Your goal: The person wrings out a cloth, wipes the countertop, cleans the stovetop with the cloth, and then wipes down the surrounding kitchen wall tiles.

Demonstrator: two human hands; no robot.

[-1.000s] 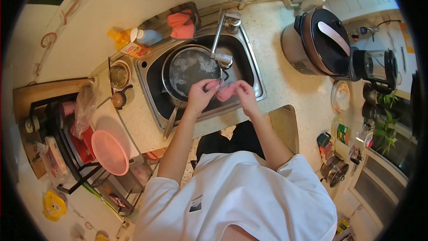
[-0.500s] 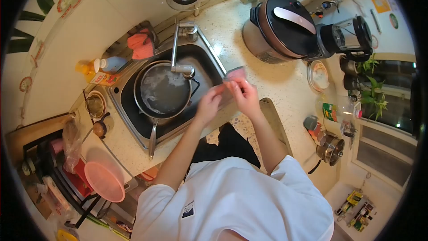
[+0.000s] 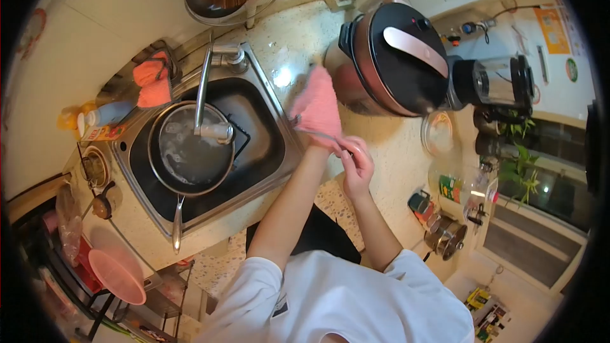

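Note:
A pink cleaning cloth [image 3: 319, 107] with a grey edge spreads over my left hand [image 3: 323, 146], above the counter right of the sink. The cloth hides my left fingers; only the wrist end shows. My right hand [image 3: 358, 166] pinches the cloth's near corner close to my left wrist. In the steel sink [image 3: 264, 111] rests a frying pan [image 3: 194, 146] with cloudy, foamy water, its handle pointing toward me over the rim. The chrome faucet [image 3: 204, 92] reaches out above the pan.
A large electric pressure cooker [image 3: 406, 57] stands right of the cloth, with a blender [image 3: 492, 82] beside it. Another pink cloth [image 3: 152, 79] hangs behind the sink near bottles [image 3: 108, 114]. At lower left is a pink basin [image 3: 117, 276]; a lidded pot [image 3: 445, 236] stands at right.
The cloth, bunched between both hands before, is now spread out over my left hand. My left hand has moved right and up, and my right hand a little toward me. The view has shifted.

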